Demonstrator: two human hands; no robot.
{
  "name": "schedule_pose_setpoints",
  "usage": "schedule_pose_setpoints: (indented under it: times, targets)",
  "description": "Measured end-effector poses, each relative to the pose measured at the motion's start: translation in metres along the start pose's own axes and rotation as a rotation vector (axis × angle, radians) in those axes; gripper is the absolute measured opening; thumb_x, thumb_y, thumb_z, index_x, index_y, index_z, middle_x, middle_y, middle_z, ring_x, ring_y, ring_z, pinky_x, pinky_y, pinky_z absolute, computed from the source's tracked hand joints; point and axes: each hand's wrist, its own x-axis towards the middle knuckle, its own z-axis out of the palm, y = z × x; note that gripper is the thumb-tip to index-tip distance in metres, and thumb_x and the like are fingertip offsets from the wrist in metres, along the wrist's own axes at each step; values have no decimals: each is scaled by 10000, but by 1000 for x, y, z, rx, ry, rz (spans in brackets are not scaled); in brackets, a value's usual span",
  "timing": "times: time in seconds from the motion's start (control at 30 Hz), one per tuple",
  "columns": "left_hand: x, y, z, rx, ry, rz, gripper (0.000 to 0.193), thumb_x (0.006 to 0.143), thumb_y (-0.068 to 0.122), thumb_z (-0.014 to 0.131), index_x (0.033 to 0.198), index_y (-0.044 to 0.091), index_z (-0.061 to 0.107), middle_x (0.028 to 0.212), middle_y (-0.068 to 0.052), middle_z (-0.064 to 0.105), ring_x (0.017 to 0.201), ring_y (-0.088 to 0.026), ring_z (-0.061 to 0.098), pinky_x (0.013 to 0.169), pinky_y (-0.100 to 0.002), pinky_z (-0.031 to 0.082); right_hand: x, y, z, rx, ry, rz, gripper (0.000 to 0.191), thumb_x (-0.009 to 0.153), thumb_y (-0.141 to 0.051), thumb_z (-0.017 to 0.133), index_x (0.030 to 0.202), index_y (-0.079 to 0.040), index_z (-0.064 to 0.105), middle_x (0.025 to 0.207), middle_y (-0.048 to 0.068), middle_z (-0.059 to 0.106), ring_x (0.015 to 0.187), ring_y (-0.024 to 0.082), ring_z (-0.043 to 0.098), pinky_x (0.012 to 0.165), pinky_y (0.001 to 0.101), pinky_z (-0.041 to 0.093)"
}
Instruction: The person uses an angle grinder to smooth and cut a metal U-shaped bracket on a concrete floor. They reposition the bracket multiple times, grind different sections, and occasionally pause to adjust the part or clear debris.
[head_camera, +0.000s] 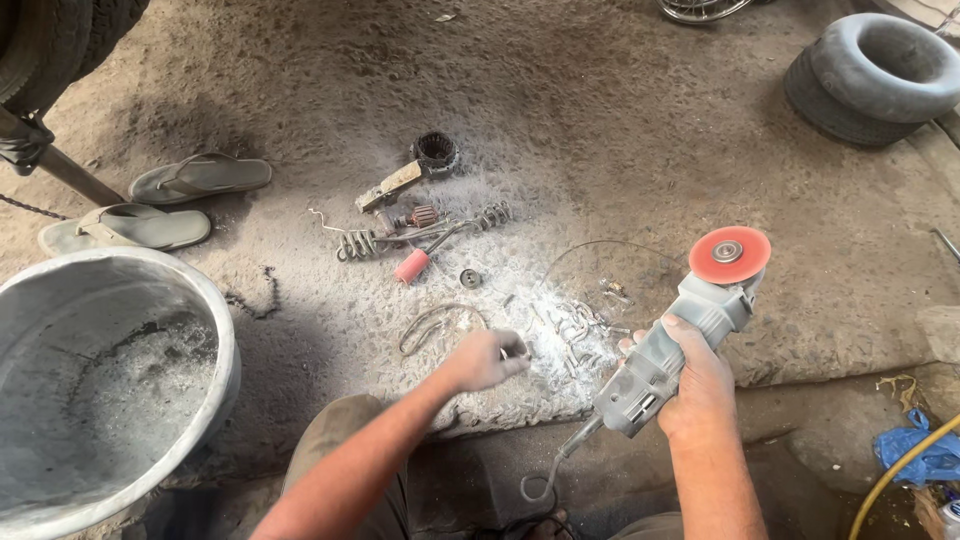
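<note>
My right hand (697, 385) grips a grey angle grinder (660, 350) by its body, the red disc (730, 255) raised and facing up. My left hand (487, 358) reaches down to the ground, its fingers pinched on a small metal piece (515, 350) at the edge of a patch of white dust (540, 320). Several small bent metal parts (575, 325) lie in that dust just right of the left hand. Further off lie coil springs (360, 243), a small motor armature (420, 216) and a red-handled tool (412, 265).
A large grey metal basin (215, 330) stands at the left. Two sandals (160, 205) lie behind it. A tyre (875, 75) rests at the upper right, a round black part (436, 152) beyond the springs, a yellow hose (900, 465) and blue bag (925, 455) at the lower right.
</note>
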Motion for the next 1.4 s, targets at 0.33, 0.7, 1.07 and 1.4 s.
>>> schedule_pose_setpoints:
  times: [0.33,0.7,1.07,1.4]
  targets:
    - [-12,-38,6,237,-36,-99,266,883,324,706,972,82,772,975,-132,780,885,-254,743,860,-387,583,-5,-4,0,11,-9,11,318,855,-209,712,1086,-25,596,871,158,685,810,363,733,693,511,604]
    - [-30,-76,37,227,-107,-244,292,909,336,640,1025,78,715,925,-142,758,839,-288,766,822,-418,608,4,7,-5,58,20,43,276,875,-220,695,1077,-65,589,915,149,670,820,351,720,730,547,593]
    - [-38,-108,102,464,-31,-58,251,918,298,661,1014,69,693,945,-191,719,883,-393,708,809,-521,571,2,13,-28,153,-132,0,218,979,-202,717,1071,-57,583,899,121,641,800,294,664,763,469,583]
    - [36,-91,115,627,316,-72,430,845,97,633,1271,90,578,1316,-271,574,1017,-412,675,805,-494,573,-7,5,-13,125,-69,53,252,926,-240,694,1057,-45,602,900,135,679,842,336,711,775,493,598]
